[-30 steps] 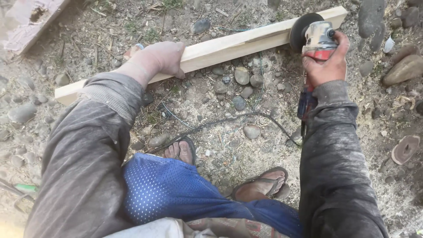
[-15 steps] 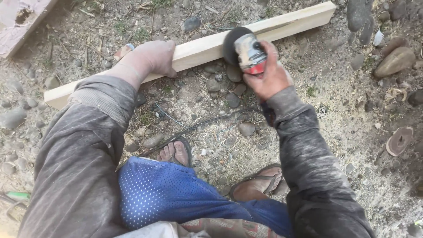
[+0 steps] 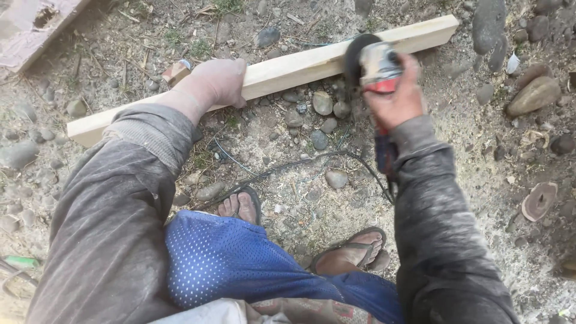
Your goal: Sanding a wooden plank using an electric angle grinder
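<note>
While the long pale wooden plank [image 3: 288,69] lies slantwise on the stony dirt ground [image 3: 480,168], the work in hand looks like grinding or sanding along its near edge. The right hand [image 3: 396,99] is clamped around the body of a grey and red handheld angle grinder [image 3: 372,63], whose dark disc meets the plank past its middle, towards the far right end. A thin black cord [image 3: 300,165] trails from the tool across the pebbles. The left hand [image 3: 219,81] is curled over the plank's near edge, pressing it down to the left of the disc. The next move would likely call for a steady pass along the wood, with the bracing fingers [image 3: 234,72] kept well apart from the disc and the cord clear of the sandalled feet [image 3: 348,255]
</note>
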